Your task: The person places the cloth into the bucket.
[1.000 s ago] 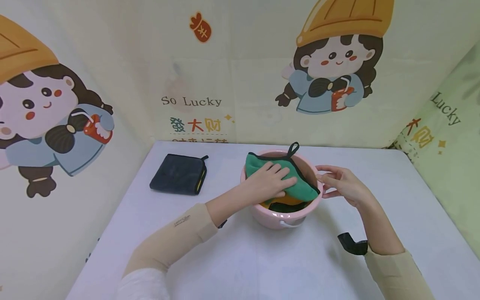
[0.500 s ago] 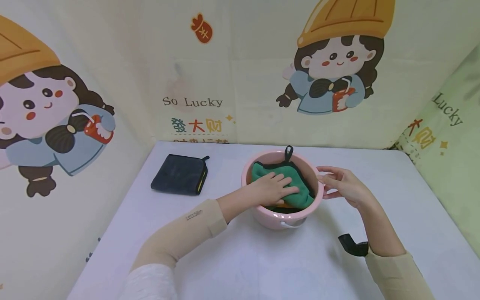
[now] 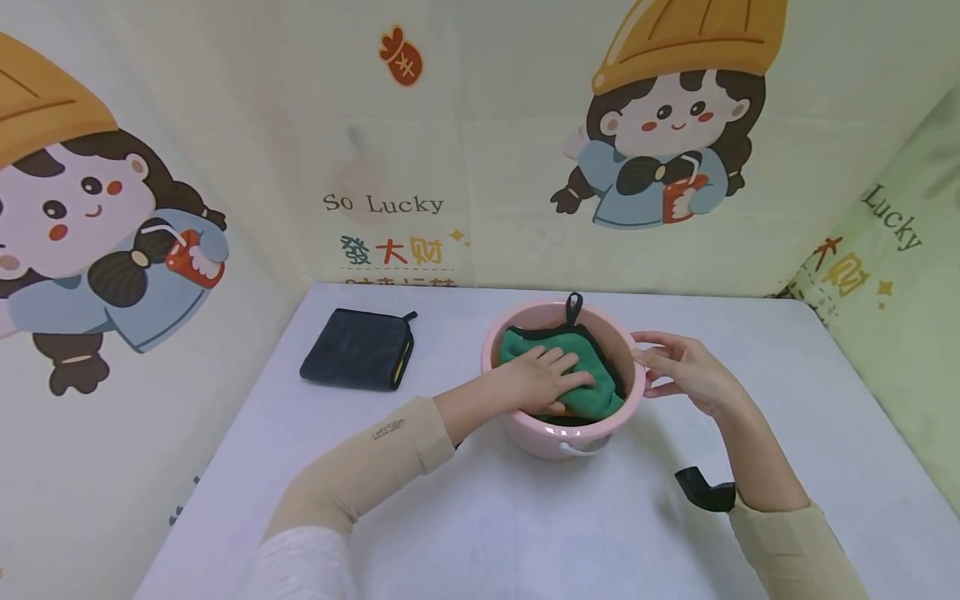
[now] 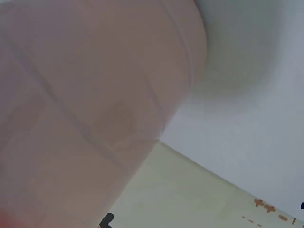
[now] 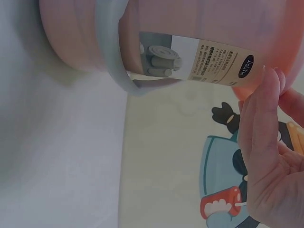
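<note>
A pink bucket point(image 3: 532, 435) stands on the table, with a green towel point(image 3: 602, 400) inside it. The towel has black trim and a black hanging loop point(image 3: 573, 307); a bit of orange and black shows beneath it. On top of the towel my left hand point(image 3: 538, 379) presses with its fingers spread and fairly straight. At the bucket's right side, my right hand point(image 3: 693, 373) pinches the rim between thumb and fingers, as the right wrist view also shows of that hand point(image 5: 270, 156). Only the bucket's outer wall point(image 4: 95, 95) fills most of the left wrist view.
A folded dark towel point(image 3: 356, 348) with a small loop and a yellow edge lies left of the bucket on the white table point(image 3: 465, 533). The bucket's pale handle point(image 5: 111, 52) hangs down its side. A cloth printed with cartoons point(image 3: 667, 158) rises behind the table.
My left hand has pushed the green towel down, so it sits lower inside the bucket and less orange shows. My right hand has stayed at the rim.
</note>
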`<act>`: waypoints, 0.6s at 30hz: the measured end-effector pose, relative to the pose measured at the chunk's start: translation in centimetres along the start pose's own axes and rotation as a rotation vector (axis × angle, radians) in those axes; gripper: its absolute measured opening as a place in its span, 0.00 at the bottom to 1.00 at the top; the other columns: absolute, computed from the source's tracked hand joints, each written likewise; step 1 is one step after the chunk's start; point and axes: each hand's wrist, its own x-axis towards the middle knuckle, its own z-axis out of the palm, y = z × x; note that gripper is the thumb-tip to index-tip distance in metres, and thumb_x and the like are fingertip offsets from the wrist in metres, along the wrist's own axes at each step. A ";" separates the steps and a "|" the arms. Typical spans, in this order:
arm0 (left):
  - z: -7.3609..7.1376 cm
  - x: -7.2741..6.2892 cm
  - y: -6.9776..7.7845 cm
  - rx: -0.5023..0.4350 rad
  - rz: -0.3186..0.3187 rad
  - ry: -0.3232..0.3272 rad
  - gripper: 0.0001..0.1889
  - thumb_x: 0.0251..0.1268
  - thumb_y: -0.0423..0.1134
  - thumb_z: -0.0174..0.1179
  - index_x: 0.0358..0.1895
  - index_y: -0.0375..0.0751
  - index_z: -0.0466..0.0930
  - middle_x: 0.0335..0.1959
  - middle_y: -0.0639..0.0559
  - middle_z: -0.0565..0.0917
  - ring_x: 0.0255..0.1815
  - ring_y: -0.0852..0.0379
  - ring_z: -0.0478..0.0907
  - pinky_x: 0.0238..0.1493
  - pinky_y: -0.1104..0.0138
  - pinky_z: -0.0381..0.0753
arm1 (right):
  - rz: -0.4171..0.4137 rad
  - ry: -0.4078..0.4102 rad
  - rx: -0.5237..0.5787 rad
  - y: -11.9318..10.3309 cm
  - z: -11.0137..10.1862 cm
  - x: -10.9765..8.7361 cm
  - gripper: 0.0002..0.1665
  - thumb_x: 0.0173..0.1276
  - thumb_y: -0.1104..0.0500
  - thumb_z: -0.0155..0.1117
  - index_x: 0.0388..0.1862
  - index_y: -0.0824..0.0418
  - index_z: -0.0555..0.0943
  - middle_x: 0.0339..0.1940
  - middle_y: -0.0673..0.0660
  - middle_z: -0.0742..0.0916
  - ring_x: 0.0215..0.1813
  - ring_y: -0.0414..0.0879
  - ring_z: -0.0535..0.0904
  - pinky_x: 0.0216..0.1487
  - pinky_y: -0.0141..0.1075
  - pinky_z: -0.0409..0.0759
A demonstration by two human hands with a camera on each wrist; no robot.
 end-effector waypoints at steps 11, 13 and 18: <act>-0.7 -3.6 -3.1 -0.264 -0.071 0.301 0.30 0.61 0.55 0.52 0.66 0.57 0.56 0.63 0.52 0.60 0.63 0.53 0.55 0.64 0.57 0.54 | -0.004 0.002 -0.001 0.0 0.1 0.1 0.35 0.66 0.51 0.57 0.66 0.68 0.60 0.32 0.51 0.83 0.30 0.43 0.80 0.35 0.42 0.82; -0.5 -4.8 -4.2 -0.290 -0.153 0.416 0.31 0.60 0.55 0.52 0.66 0.55 0.58 0.64 0.50 0.61 0.65 0.51 0.55 0.65 0.55 0.53 | -0.001 0.006 -0.006 0.0 0.1 0.1 0.35 0.66 0.51 0.57 0.66 0.68 0.60 0.33 0.52 0.83 0.31 0.43 0.80 0.35 0.42 0.82; 2.3 -7.7 -7.7 -0.272 -0.445 0.677 0.29 0.57 0.52 0.54 0.62 0.50 0.62 0.64 0.46 0.61 0.64 0.46 0.55 0.63 0.49 0.52 | 0.013 0.011 -0.016 0.0 0.1 0.1 0.36 0.66 0.50 0.57 0.66 0.67 0.60 0.34 0.52 0.83 0.31 0.44 0.80 0.35 0.42 0.82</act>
